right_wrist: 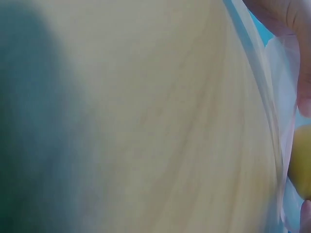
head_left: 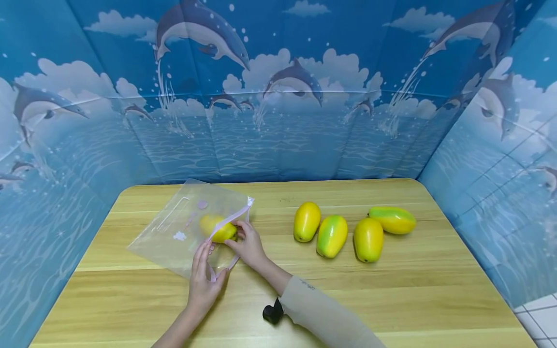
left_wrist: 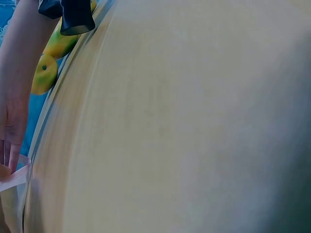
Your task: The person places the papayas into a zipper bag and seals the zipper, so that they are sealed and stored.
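A clear zip bag (head_left: 161, 241) with a lilac opening strip lies on the left of the table, its mouth facing right. One yellow mango (head_left: 225, 233) sits partly inside that mouth. My right hand (head_left: 251, 246) holds the mango's outer end, with thumb and fingers on opposite sides. In the right wrist view, the mango (right_wrist: 301, 162) shows between fingertip and thumb beside the lilac edge. At the near side of the mouth, my left hand (head_left: 203, 285) grips the bag's edge and spreads the opening.
Several yellow-green mangoes rest right of the bag: one mango (head_left: 306, 222) farthest left, another mango (head_left: 332, 236) beside it, then a mango (head_left: 368, 240) touching a greener one (head_left: 393, 220). A black wrist camera (head_left: 273, 312) is on the right forearm. A dolphin-print curtain (head_left: 278, 135) stands behind the table (head_left: 391, 299).
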A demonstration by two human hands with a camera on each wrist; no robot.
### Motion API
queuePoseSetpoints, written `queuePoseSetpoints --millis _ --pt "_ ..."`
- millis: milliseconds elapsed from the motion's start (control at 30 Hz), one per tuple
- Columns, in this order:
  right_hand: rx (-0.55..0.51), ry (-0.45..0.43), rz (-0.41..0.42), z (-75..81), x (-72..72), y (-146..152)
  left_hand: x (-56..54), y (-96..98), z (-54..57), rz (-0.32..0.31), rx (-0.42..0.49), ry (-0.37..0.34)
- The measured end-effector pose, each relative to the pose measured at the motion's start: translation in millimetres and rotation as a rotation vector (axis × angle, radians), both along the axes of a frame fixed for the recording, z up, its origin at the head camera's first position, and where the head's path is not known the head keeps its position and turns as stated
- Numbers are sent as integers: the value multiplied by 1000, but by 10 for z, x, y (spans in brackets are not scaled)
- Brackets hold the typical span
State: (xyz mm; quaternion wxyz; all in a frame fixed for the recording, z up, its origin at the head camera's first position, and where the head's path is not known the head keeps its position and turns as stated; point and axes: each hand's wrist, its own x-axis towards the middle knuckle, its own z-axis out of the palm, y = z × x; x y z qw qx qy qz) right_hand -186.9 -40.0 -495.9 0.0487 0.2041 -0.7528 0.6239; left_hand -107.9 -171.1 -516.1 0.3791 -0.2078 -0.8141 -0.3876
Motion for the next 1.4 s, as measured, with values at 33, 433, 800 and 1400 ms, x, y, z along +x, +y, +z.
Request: queuePoseSetpoints --millis 33,433,800,1400 --pt "-6 31 6 -68 -35 -2 -1 1 2 -2 0 1" --pt "-42 -101 -22 105 35 -56 2 9 0 -10 -4 2" --pt "-55 -47 -43 355 210 2 -9 20 6 -2 4 11" --pt "-175 -84 -116 492 332 445 1 26 7 6 17 3"
